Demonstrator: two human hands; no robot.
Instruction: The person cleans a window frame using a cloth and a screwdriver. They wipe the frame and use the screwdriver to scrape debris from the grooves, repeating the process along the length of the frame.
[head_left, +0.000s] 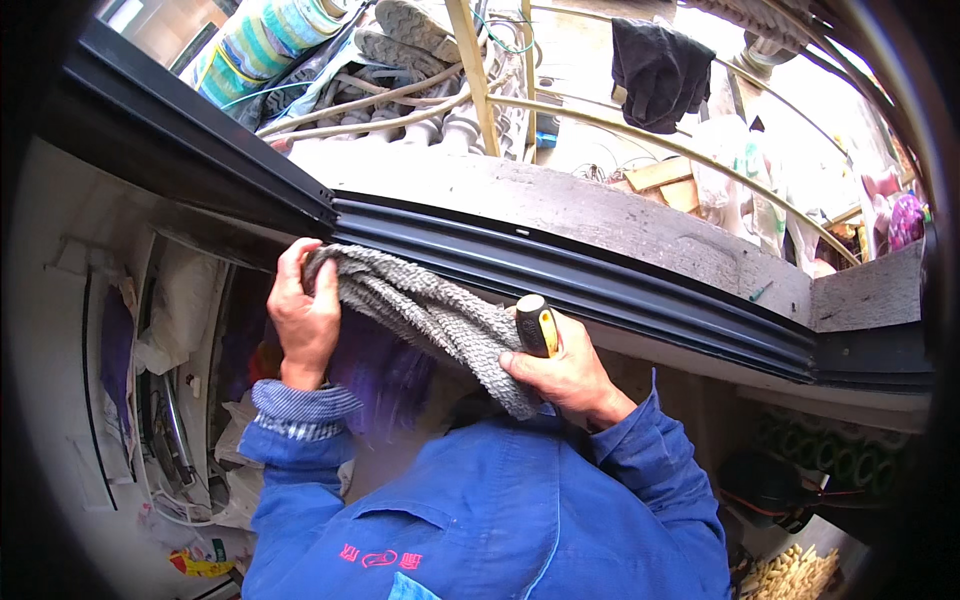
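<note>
A grey textured cloth (427, 311) is stretched between my two hands, just on the near side of a dark metal window frame's grooved sill track (570, 281). My left hand (306, 311) pinches one end of it near the frame's corner. In my right hand (566, 364) are the cloth's other end and a black and yellow tool handle (537, 326) with a pale end cap; the rest of that tool is hidden. On the concrete ledge (600, 202) beyond the track lies a small teal-handled tool (760, 291), probably a screwdriver.
Metal railings (675, 142) stand outside, with a black cloth (660, 75) over one rail. Shoes (416, 34) and a striped roll (262, 45) are at the upper left. Bags and a white panel (75, 337) stand at the left; a container of light-coloured pieces (795, 574) is lower right.
</note>
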